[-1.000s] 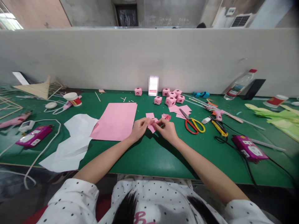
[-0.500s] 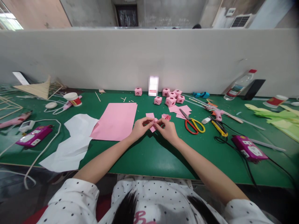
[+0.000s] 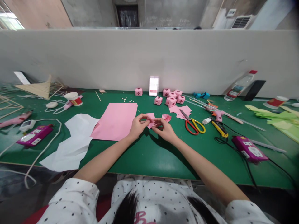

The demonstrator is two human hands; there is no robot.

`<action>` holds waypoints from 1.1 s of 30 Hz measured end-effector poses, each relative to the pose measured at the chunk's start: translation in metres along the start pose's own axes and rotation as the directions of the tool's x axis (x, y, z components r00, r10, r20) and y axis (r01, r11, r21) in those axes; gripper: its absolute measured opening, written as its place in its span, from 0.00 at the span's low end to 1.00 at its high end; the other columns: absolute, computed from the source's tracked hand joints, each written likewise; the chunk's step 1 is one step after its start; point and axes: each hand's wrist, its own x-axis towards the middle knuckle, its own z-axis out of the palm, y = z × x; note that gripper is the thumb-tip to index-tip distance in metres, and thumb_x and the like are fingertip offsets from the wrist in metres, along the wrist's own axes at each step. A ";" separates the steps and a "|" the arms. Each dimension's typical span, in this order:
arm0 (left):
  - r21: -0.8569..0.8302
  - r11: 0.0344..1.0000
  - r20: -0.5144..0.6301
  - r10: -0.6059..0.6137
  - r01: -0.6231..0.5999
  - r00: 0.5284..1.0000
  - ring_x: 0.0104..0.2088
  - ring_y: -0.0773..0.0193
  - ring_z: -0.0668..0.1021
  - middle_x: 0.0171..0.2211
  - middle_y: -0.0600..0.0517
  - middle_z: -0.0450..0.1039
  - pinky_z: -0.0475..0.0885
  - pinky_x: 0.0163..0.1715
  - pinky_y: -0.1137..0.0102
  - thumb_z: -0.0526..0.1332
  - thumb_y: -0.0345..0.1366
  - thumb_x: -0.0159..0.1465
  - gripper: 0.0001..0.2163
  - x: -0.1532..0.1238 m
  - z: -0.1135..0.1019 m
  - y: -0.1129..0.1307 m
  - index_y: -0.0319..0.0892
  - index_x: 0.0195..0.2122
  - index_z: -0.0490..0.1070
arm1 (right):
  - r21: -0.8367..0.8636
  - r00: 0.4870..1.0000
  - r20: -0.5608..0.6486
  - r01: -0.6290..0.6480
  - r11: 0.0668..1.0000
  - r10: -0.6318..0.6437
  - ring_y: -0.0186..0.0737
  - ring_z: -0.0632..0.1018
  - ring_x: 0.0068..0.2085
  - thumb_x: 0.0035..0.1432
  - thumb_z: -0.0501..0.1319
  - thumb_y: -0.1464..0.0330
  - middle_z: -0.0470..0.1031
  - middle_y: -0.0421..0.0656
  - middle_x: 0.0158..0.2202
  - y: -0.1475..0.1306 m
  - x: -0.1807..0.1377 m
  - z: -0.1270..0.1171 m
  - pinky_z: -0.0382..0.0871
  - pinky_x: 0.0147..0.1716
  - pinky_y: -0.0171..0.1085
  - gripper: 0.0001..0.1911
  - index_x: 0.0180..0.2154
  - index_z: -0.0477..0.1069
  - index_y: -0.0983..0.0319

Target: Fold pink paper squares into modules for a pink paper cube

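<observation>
Between my two hands is a small piece of pink paper, partly folded. My left hand pinches its left side. The fingertips of my right hand close on its right edge, covering part of it. Just behind lies a flat pink square. A folded pink paper piece sits beyond my right fingers. Several pink paper cubes with dark diamond openings are grouped further back. A large pink sheet lies to the left of my left hand.
Scissors with red and yellow handles rest on pink squares at right. Beyond are a yellow cutter, a pink glue gun and a purple power strip. White paper lies left. A grey partition bounds the back.
My hands have tilted and turned the pink paper, and my right fingers have shifted slightly along it. Everything else on the table stays in place.
</observation>
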 end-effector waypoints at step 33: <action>0.357 0.926 0.132 0.076 -0.119 0.988 0.32 0.61 0.81 0.33 0.51 0.81 0.74 0.32 0.69 0.62 0.38 0.61 0.07 -0.011 0.007 0.011 0.44 0.36 0.80 | 0.083 0.984 -0.053 -0.168 0.982 0.173 0.37 0.77 0.27 0.50 0.64 0.63 0.77 0.40 0.26 0.012 0.004 0.002 0.70 0.26 0.34 0.08 0.32 0.71 0.60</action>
